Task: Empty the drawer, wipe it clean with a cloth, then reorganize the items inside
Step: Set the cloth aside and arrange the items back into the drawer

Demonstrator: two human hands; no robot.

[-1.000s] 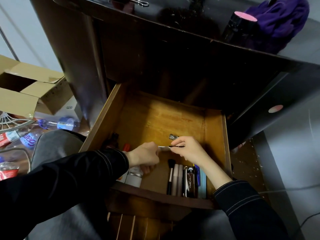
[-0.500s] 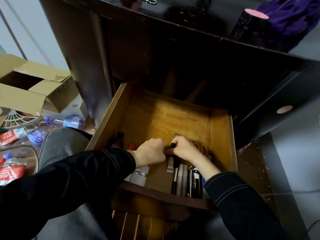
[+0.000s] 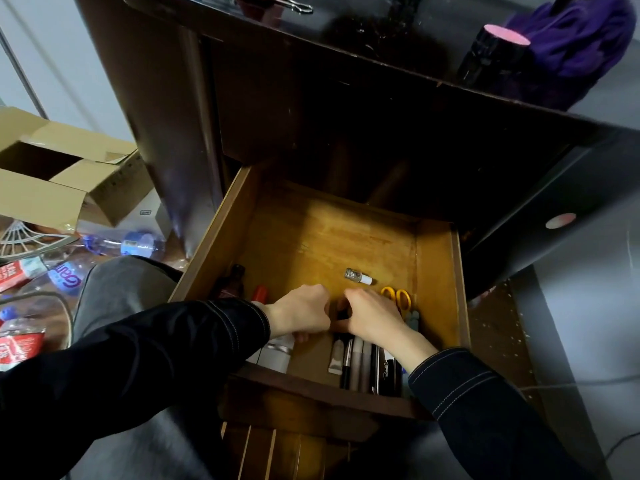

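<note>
We are in a room at home. The wooden drawer (image 3: 436,271) holds nail polish (image 3: 356,276) and scissors (image 3: 398,297). Left of the drawer, a cardboard box (image 3: 38,199) and water bottles (image 3: 128,243) lie on the floor.

The person's left hand (image 3: 299,311) and right hand (image 3: 375,317) sit close together, knuckles up, backs towards the camera, with the fingers of both curled downward and inward. Their knuckles almost meet. Whether either hand grips anything cannot be told. The left arm, in a black sleeve with white stitching (image 3: 156,358), reaches in from the lower left. The right arm, in a matching sleeve (image 3: 478,403), comes from the lower right with its wrist (image 3: 412,348) bare.
</note>
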